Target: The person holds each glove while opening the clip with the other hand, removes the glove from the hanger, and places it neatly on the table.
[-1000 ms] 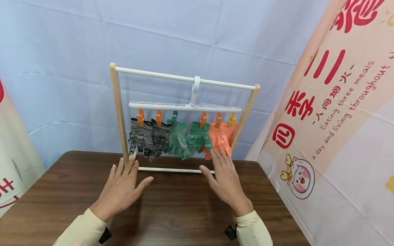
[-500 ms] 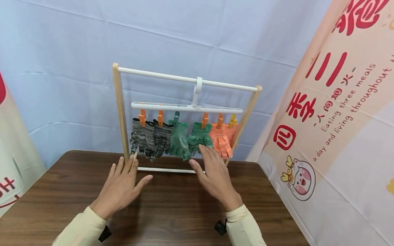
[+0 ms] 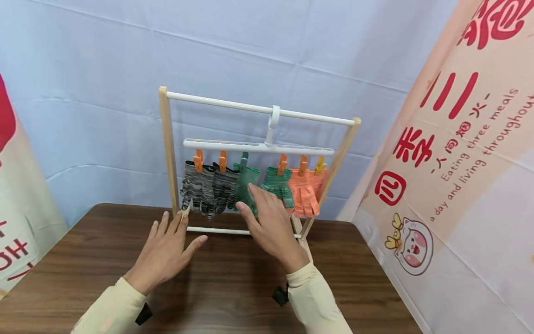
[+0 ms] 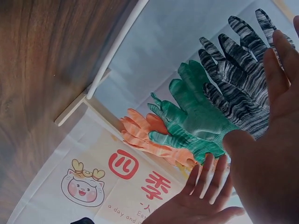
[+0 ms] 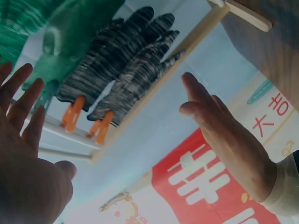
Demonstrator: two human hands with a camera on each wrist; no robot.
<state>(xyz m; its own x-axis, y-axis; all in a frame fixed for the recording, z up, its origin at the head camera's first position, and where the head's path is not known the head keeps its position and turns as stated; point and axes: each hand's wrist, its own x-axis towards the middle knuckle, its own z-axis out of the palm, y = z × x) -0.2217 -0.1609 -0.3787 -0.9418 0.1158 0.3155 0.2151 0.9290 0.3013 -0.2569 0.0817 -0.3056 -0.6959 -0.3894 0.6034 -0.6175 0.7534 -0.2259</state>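
Observation:
My left hand [image 3: 164, 250] is spread over the table by the foot of the rack's left post, fingers straight and holding nothing. My right hand [image 3: 271, 222] is raised in front of the rack, fingers extended, overlapping the smooth green glove [image 3: 247, 181] in the head view. Gloves hang in a row by their cuffs: black-and-grey striped gloves [image 3: 196, 185] at left, a green striped glove [image 3: 277, 182] right of the middle, orange gloves [image 3: 304, 192] at right. Clothespins [image 3: 223, 161] in orange, dark green and yellow fix them to a white hanger [image 3: 258, 147].
The hanger hooks over the white top rod [image 3: 225, 103] of a small wooden rack [image 3: 170, 153]. Under it stands a dark wood table [image 3: 233, 283]. Pale blue cloth [image 3: 104, 116] hangs behind, and a printed banner [image 3: 454, 153] lines the right side.
My right hand has moved left from before the orange gloves to before the green ones, uncovering the rack's right foot. The left hand has stayed in place. The view has shifted slightly.

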